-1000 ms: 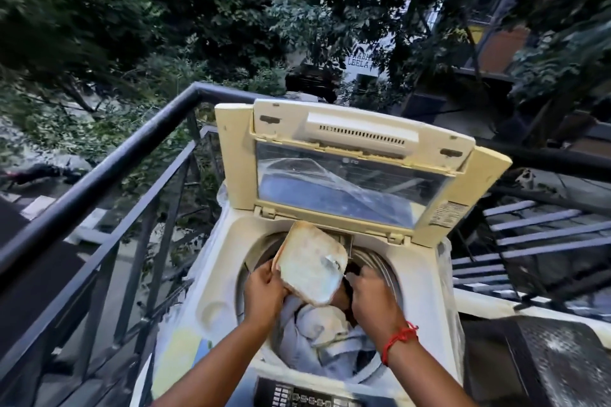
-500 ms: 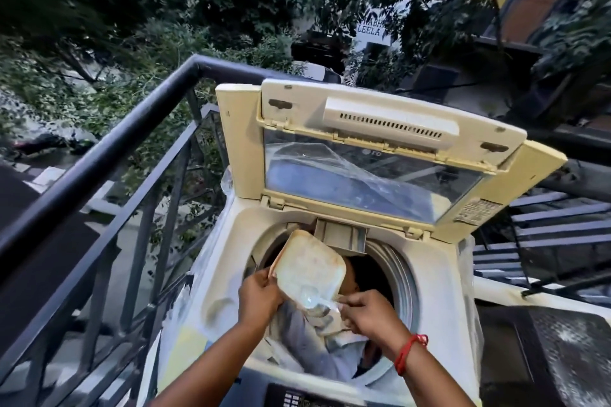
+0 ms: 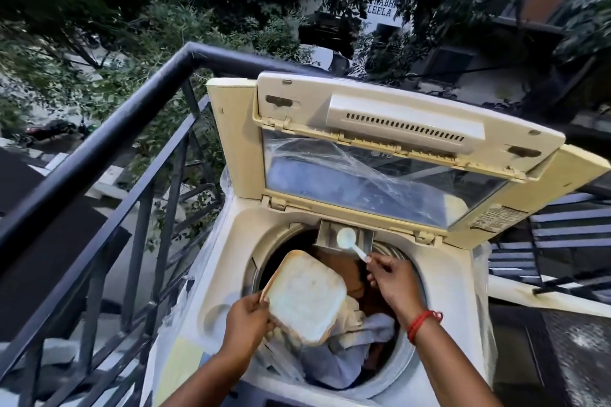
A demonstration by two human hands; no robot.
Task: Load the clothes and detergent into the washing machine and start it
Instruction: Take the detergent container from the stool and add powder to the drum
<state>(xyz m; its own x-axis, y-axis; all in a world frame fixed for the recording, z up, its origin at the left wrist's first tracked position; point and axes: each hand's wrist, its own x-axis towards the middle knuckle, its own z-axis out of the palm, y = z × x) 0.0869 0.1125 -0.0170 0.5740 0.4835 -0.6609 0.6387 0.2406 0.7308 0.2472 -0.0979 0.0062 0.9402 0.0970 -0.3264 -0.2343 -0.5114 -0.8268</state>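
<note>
A cream top-loading washing machine (image 3: pixel 231 251) stands with its lid (image 3: pixel 396 129) raised. Pale and brown clothes (image 3: pixel 344 357) fill the drum. My left hand (image 3: pixel 248 320) holds a square, stained detergent box (image 3: pixel 305 294) tilted over the drum opening. My right hand (image 3: pixel 393 277) pinches the handle of a white plastic spoon (image 3: pixel 350 241), whose bowl sits over the small detergent tray (image 3: pixel 363 236) at the drum's back rim. A red thread is tied around my right wrist.
A dark metal balcony railing (image 3: pixel 109 139) runs close along the machine's left side and behind it. Clear plastic wrap hangs on the machine's left flank. A dark surface (image 3: pixel 542 350) lies to the right. Trees and buildings fill the background.
My right hand has lifted the spoon out of the box and carried it back to the detergent tray. The left hand has lowered the box slightly. My head has moved closer.
</note>
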